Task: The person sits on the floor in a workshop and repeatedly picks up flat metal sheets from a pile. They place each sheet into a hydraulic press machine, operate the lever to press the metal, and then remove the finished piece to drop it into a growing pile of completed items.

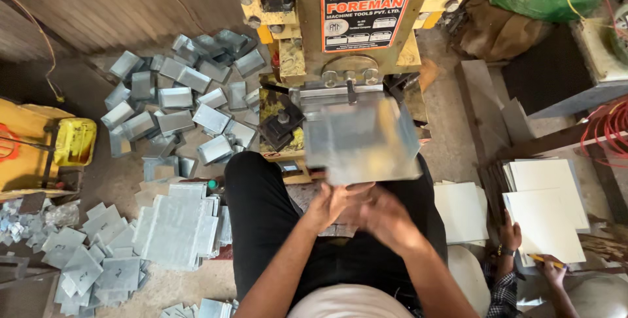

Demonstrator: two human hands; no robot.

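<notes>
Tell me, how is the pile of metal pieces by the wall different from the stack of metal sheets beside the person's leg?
The bent metal pieces lie jumbled, facing every way; the flat metal sheets lie stacked in layers. The bent pieces have folded-up edges, like little trays; the flat sheets have none. The bent pieces sit farther away, left of the press machine; the flat sheets lie close to the person's leg. Both are shiny grey metal on the floor.

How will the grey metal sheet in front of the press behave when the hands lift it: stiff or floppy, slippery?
The metal sheet probably stays stiff: it looks flat, without sag. Its shiny surface suggests a slippery grip for the left hand and right hand. Thin edges may be sharp.
</notes>
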